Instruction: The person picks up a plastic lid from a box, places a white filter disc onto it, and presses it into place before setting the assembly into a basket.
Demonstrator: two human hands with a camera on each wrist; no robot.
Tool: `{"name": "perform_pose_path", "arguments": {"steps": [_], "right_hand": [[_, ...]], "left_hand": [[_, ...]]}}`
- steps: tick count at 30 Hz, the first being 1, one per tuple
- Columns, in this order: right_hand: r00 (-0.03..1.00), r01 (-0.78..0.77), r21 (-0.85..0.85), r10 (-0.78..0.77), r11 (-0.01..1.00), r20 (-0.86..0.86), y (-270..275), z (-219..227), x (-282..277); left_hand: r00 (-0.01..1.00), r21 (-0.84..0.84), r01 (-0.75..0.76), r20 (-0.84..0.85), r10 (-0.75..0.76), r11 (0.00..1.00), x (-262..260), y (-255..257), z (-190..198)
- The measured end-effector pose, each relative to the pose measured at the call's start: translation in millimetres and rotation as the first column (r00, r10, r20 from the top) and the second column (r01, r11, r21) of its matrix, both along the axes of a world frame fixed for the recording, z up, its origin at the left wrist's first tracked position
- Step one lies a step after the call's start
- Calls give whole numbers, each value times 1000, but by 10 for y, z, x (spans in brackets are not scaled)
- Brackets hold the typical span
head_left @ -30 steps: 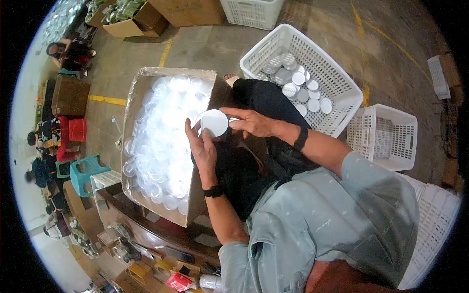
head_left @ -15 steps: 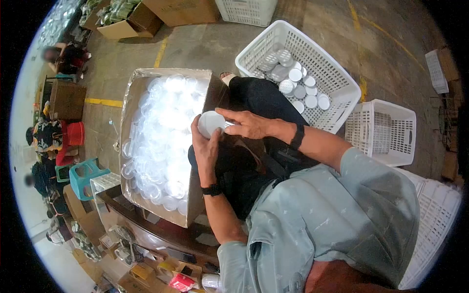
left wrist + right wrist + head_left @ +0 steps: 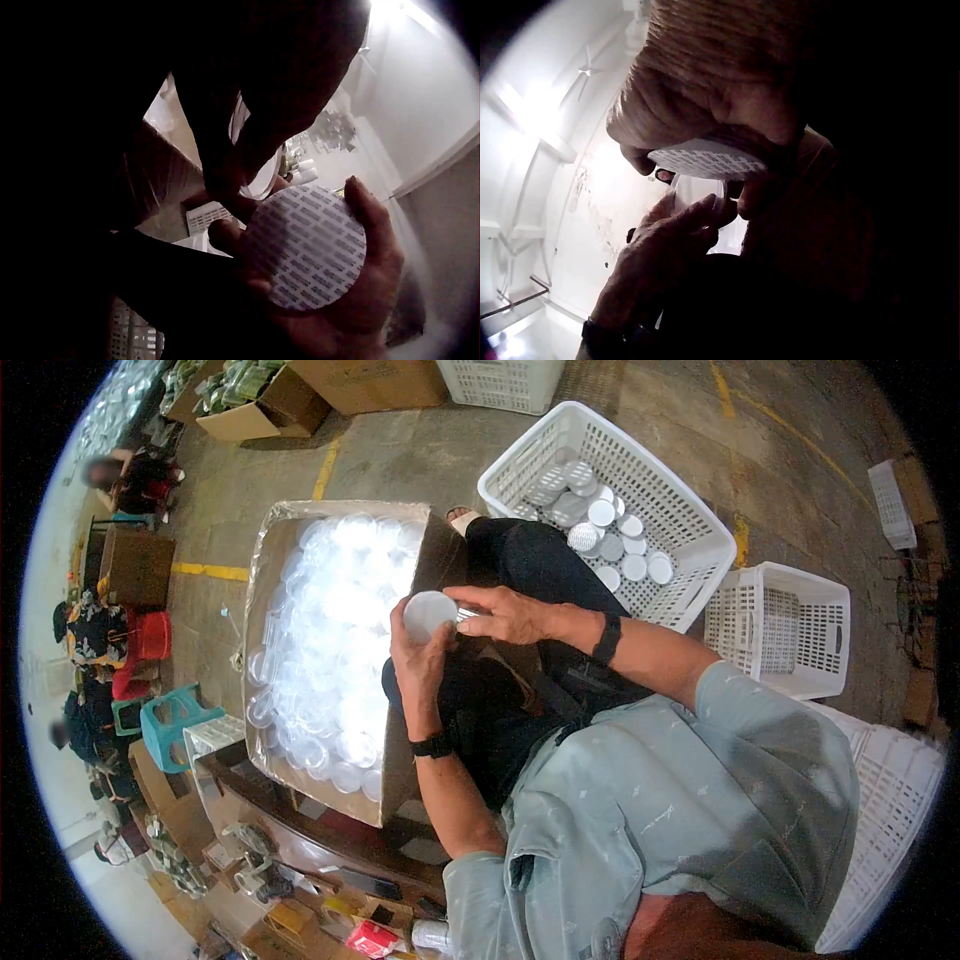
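My left hand holds a round clear plastic lid by its edge, thumb on the near side. A white disc lies face up in it. Close beside it, my right hand grips what looks like a small stack of round liners, whose outer face carries rows of printing. The right forefinger reaches to the lid's rim. In the left wrist view, the left hand is a dark silhouette near the lens. A cardboard box heaped with clear plastic lids stands just beyond the left hand.
A white plastic basket with white round lids stands past the right knee. Another white basket is behind it. Below the box, a dark table carries tape and clutter. People and a teal stool are farther left.
The white disc, earlier offset over the clear lid, now sits within its rim. The left fingers have closed around the lid, and both hands have drawn closer together.
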State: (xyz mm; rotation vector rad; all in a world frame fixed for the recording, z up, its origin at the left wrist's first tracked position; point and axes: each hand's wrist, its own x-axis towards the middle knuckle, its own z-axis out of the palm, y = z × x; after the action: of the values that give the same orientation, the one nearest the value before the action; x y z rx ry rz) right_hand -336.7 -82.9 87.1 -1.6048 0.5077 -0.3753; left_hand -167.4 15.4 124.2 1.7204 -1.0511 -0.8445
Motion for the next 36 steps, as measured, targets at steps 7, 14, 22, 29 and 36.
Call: {"name": "perform_pose_path", "arguments": {"steps": [7,14,22,29,36], "right_hand": [[999,6,115,-1,993,-39,-8,122,-38],[997,-75,41,74,996,36,-2,27,-35],[996,-73,82,68,994,61,2,15,-18],[999,-29,185,20,982,50,16,146,-10],[999,-39,188,44,981,-23,-17,94,-55]], "left_hand": [[989,-69,-22,147,32,997,-4,-25,-49],[984,-20,-175,14,175,984,29,-88,-127],[941,-39,-231,-261,214,972,85,-89,-237],[948,-91,-153,-295,120,984,123,-50,-257],[964,-140,-72,-263,33,987,86,-54,-214]]}}
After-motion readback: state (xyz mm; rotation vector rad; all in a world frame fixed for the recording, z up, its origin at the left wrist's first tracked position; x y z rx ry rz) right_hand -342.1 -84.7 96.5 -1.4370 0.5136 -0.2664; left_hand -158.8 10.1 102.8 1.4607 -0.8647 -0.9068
